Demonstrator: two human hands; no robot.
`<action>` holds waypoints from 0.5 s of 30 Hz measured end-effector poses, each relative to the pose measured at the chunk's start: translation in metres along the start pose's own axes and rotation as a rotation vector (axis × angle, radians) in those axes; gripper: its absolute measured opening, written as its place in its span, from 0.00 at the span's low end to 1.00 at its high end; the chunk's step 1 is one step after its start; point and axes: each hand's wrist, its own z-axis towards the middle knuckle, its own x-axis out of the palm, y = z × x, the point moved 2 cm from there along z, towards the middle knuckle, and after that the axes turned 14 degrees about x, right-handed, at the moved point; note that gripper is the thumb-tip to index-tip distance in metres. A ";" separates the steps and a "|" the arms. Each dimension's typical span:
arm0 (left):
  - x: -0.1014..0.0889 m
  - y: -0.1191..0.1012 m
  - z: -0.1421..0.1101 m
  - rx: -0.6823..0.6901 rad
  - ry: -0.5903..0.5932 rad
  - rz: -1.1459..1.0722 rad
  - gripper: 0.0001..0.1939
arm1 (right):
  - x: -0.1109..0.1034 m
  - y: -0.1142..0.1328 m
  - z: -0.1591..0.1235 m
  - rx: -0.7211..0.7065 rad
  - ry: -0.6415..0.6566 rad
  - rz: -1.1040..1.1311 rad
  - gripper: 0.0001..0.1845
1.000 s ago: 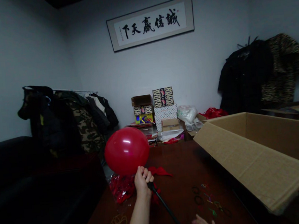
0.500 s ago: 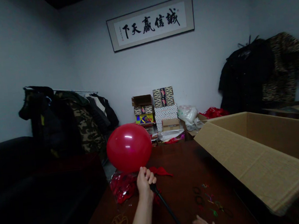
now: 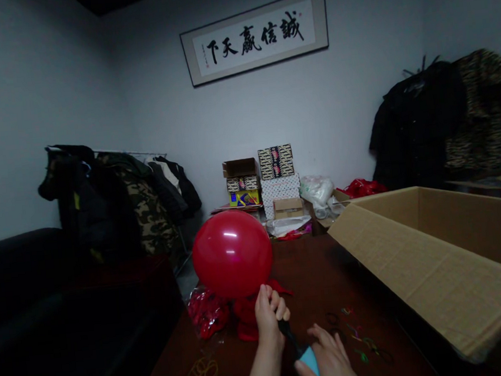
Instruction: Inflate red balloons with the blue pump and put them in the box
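A round red balloon stands inflated above the dark wooden table. My left hand is closed around the balloon's neck where it meets the black nozzle of a hand pump. My right hand is wrapped on the pump's light blue body, low in the middle of the view, close under the left hand. A heap of red uninflated balloons in a clear bag lies just left of the left hand.
A large open cardboard box fills the right side. Rubber bands and small coloured loops lie on the table. Stacked small boxes and bags sit at the far end. Coats hang left and right.
The balloon has grown a little and shifted right. My right hand has pushed up toward my left hand, so the long black pump rod has vanished into the blue body.
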 end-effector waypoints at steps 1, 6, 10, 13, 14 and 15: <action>0.001 0.003 -0.003 -0.010 -0.001 0.007 0.23 | -0.003 0.001 0.002 0.000 0.004 0.007 0.26; 0.001 0.010 -0.007 -0.036 -0.001 0.027 0.23 | -0.004 -0.001 0.004 0.002 0.122 0.025 0.32; -0.001 0.011 0.000 -0.032 -0.007 0.034 0.24 | 0.002 -0.002 0.004 0.029 0.044 0.020 0.29; -0.001 0.012 0.008 -0.044 0.000 0.038 0.24 | 0.005 0.000 0.006 0.041 0.002 0.011 0.26; -0.001 0.012 0.011 -0.049 0.008 0.038 0.24 | 0.005 0.000 0.007 0.045 -0.003 0.008 0.25; -0.001 0.012 0.014 -0.052 0.015 0.038 0.24 | 0.005 0.000 0.007 0.046 -0.008 0.004 0.25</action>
